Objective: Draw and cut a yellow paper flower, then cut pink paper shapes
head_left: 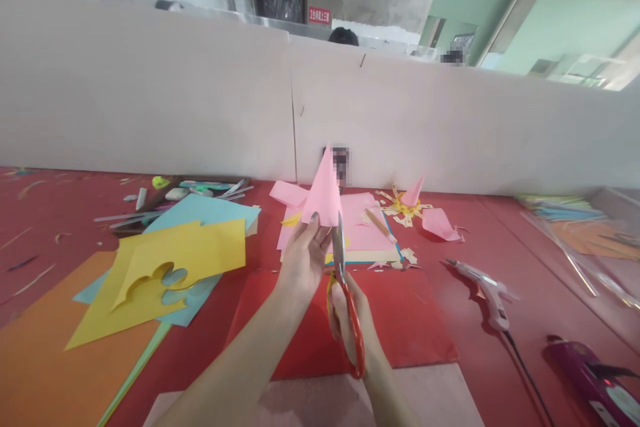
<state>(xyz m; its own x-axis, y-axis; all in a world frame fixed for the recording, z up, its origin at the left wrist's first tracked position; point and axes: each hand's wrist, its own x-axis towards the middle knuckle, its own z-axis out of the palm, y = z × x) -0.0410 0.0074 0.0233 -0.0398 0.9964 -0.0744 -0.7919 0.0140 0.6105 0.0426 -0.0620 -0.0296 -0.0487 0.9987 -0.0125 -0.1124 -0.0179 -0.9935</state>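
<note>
Near the middle of the view, a pink paper cone (323,193) stands point up, held at its lower edge by my left hand (303,257). My right hand (345,313) is closed round the red handles of a pair of scissors (339,253). The blades point upward, at the lower right edge of the cone. Behind my hands lie pink sheets (365,210) on a book, with a wooden-looking tool (380,225) on top. Under my hands is a red board (410,320).
Cut yellow sheets (210,247) and an orange sheet (60,333) lie left. To the right are a small pink cone (413,193) on yellow paper, a glue gun (487,290) with a cord, and a purple device (590,373). A white partition (200,100) stands behind.
</note>
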